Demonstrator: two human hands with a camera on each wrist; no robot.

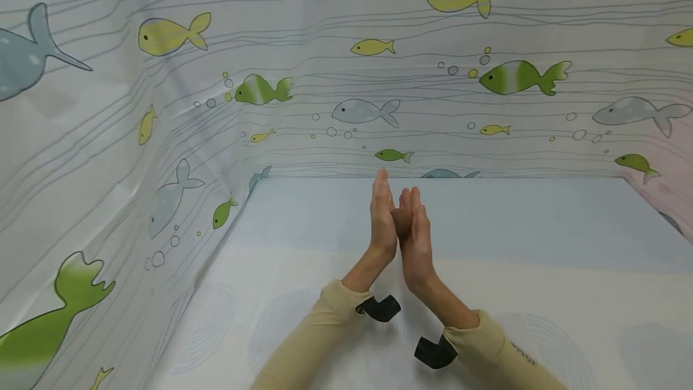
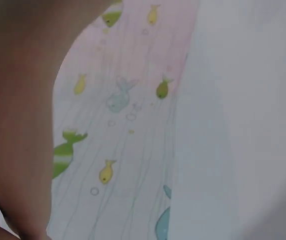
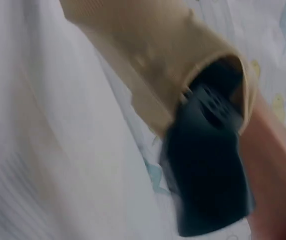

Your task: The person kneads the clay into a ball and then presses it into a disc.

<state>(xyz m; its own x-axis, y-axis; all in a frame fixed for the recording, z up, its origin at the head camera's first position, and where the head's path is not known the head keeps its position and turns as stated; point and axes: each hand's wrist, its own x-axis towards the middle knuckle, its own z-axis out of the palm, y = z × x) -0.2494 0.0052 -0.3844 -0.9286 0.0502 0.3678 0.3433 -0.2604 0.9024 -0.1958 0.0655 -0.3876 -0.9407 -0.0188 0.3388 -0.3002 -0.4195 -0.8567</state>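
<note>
In the head view both hands are raised over the table, palms facing each other, with fingers straight and pointing away. A small, rounded brown lump (image 1: 402, 222), like a ball of clay, is pressed between them. My left hand (image 1: 383, 221) lies against its left side, and my right hand (image 1: 418, 245) against its right, covering part of it. The left fingertips reach farther forward than the right ones. Neither wrist view shows the lump; bare skin (image 2: 20, 115) fills the left edge of the left wrist view.
A pale blue and white tabletop (image 1: 303, 215) lies below the hands. Fish-printed curtains (image 1: 335, 77) surround it at the back and sides. Each tan sleeve has a black wrist mount at its cuff; one mount (image 3: 208, 170) looms large in the right wrist view.
</note>
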